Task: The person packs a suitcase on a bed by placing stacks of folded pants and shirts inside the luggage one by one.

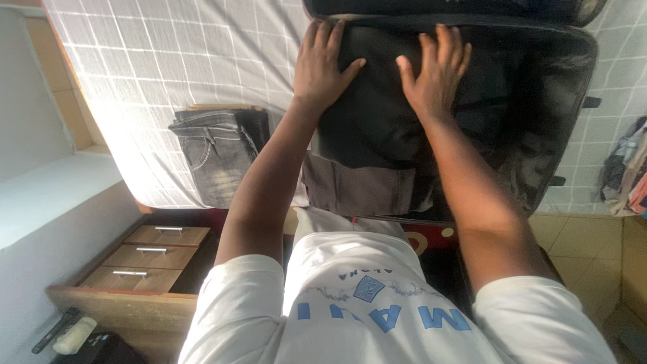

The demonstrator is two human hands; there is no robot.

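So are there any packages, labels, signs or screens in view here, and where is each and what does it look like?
Printed T-shirt: worn by the person, bottom centre; white with blue block letters and a small blue diamond-shaped emblem.
Remote-like device: bottom left on the wooden drawer unit; slim, dark; no screen can be made out.
No packages, signs or lit screens show near the hands or the black suitcase.

Both hands (323, 64) (435, 71) flat, fingers spread

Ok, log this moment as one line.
left hand: flat on dark garment | right hand: flat on same garment | garment in open suitcase | folded jeans beside, on bed
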